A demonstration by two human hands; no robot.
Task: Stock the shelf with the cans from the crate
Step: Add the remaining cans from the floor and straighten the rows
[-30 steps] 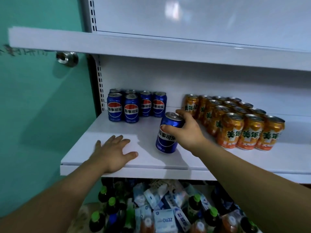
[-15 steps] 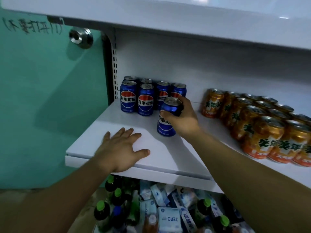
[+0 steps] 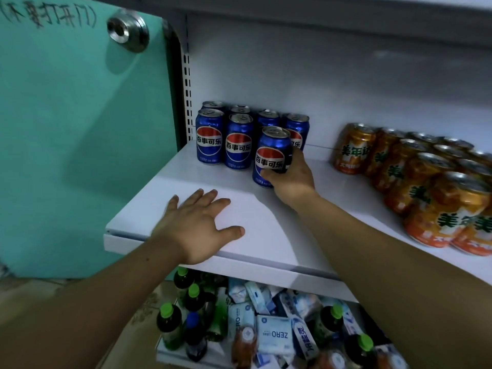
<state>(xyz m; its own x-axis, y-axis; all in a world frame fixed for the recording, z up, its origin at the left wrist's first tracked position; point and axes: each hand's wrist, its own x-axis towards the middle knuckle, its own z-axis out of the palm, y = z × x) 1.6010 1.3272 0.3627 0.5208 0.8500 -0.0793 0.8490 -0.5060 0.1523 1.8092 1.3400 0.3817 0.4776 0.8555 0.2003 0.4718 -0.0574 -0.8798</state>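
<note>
The white shelf (image 3: pixel 266 227) fills most of the view, w/ a big block of orange cans (image 3: pixel 436 198) on its right side and a smaller group of blue cans (image 3: pixel 223 139) at back left, four along the rear and two in front. The left hand (image 3: pixel 197 225) lies flat on the shelf near the front edge, fingers spread wide, holding nothing, prob. just a brace. The right hand (image 3: pixel 292 179) wraps the held blue can (image 3: pixel 271 155) from its right side, thumb across the lower front, fingers round the back. That can is at the third front-row slot, just right of and a bit forward of the second front can, w/ a rear can behind it; can't tell if its base touches the shelf. To do this step well, I'd judge: ease it back and left till it lines up w/ the two front cans, no gap, w/o knocking the rear row, and let go only once the base is flat. Keep the logo out front to match its neighbours. Orientation: long axis approx vertical, maybe a slight lean, lid up, base down, logo facing the shelf front, i.e. toward the camera.
</note>
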